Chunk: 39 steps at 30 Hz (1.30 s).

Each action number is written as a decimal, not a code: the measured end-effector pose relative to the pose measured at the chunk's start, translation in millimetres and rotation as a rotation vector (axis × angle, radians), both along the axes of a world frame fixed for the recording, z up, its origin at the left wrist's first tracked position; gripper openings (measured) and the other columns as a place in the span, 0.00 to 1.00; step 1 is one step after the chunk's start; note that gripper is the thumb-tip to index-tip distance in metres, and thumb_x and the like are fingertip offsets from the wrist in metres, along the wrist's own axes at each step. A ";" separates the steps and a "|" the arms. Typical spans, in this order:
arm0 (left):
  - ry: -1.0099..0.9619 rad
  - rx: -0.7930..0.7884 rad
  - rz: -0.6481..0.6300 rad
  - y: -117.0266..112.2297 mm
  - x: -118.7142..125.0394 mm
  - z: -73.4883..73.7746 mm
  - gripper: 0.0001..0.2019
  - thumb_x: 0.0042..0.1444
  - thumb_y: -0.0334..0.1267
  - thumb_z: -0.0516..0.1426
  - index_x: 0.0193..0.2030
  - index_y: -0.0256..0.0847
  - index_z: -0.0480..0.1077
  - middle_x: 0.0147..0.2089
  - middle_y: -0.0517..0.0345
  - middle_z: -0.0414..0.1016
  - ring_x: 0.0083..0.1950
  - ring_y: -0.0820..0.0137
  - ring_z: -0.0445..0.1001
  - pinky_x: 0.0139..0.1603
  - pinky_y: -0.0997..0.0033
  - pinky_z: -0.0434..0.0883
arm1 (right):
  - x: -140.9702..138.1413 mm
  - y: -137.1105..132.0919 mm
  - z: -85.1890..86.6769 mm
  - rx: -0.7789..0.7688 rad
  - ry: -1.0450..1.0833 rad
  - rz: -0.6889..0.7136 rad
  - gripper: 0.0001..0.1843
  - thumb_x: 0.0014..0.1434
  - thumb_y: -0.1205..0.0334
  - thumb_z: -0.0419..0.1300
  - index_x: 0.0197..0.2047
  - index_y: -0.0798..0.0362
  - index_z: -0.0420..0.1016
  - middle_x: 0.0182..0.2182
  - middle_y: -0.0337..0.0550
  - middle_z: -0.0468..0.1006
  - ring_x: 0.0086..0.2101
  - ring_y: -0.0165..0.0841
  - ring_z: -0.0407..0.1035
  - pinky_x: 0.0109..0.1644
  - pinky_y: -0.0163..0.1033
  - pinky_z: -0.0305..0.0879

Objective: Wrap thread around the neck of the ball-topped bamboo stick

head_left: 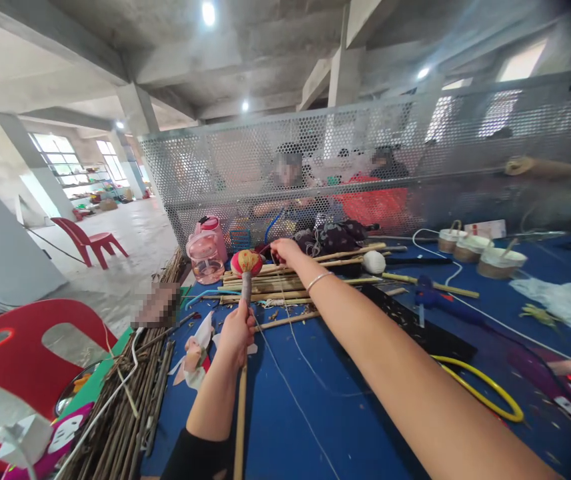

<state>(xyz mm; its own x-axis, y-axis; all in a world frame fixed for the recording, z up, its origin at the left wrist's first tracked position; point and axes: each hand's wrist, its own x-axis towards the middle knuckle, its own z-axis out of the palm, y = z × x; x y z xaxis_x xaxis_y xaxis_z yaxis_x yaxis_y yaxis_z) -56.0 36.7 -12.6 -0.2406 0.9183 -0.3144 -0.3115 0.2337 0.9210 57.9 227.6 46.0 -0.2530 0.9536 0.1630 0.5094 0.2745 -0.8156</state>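
Observation:
My left hand is closed around a wooden stick, held upright over the table. On top of the stick sits a rounded head wrapped in red and yellow. My right hand reaches forward, just right of that head, with its fingers pinched together. A thin thread hangs from near those fingers and trails over the blue table. Behind and under my hands lie several peeled sticks, with a ball of white yarn at their right end.
Bundled brown twigs line the left edge beside a red chair. A pink jug stands at the back left. Several small pots, a white cloth and a yellow hoop lie right. Behind the perforated metal screen people sit.

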 end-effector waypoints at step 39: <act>0.075 0.050 -0.049 -2.0 2.8 -6.1 0.16 0.55 0.51 0.54 0.28 0.40 0.61 0.17 0.70 0.52 0.13 0.83 0.48 0.13 0.83 0.43 | 192.8 -318.9 -3.0 -0.040 -0.269 0.230 0.17 0.51 0.62 0.63 0.47 0.43 0.76 0.38 0.46 0.79 0.37 0.38 0.72 0.42 0.42 0.68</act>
